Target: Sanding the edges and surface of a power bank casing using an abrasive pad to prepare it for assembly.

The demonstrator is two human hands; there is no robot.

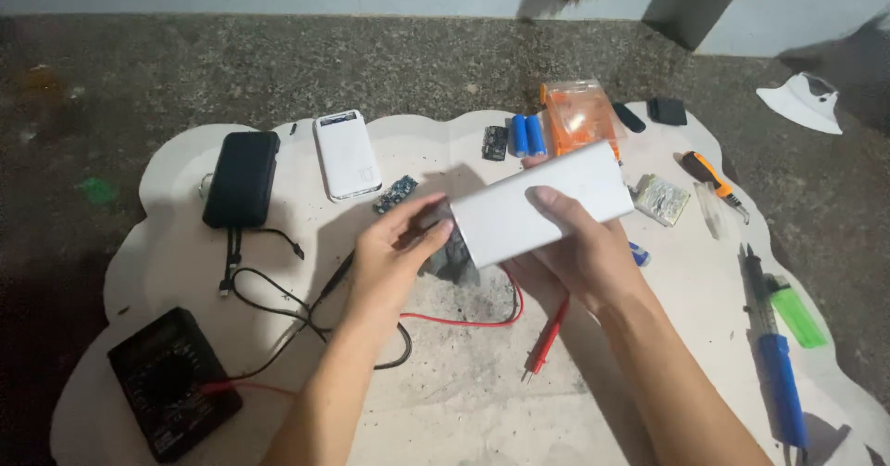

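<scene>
**Power bank shell up off the mat, both hands on it**

Right hand (579,243) is wrapped round the long white rectangular plastic power bank shell (542,204), thumb on top, fingers under, clamped firm. The shell sits tilted in the air above the middle of the pale scalloped work mat (464,401), which lies on the speckled grey floor (278,67); no desk here.

Left hand (394,253) is half open, fingertips at the shell's near-left end, right by a dark part at that end; can't tell whether it pinches that part or only touches it. Looks like the step in hand is working at that open end, sliding the innards in or out – a judgement. Next move prob. calls for the right hand holding steady while the left pulls or pushes straight along the shell's length.

Round about:
- black multimeter (167,383) bottom left, red probe (547,336) below the hands
- black power bank (243,177) and white power bank (347,153) at rear left
- two blue cylindrical cells (527,135), orange clear plastic box (579,118)
- blue-handled soldering iron (779,373), green lighter (797,313) at right
</scene>
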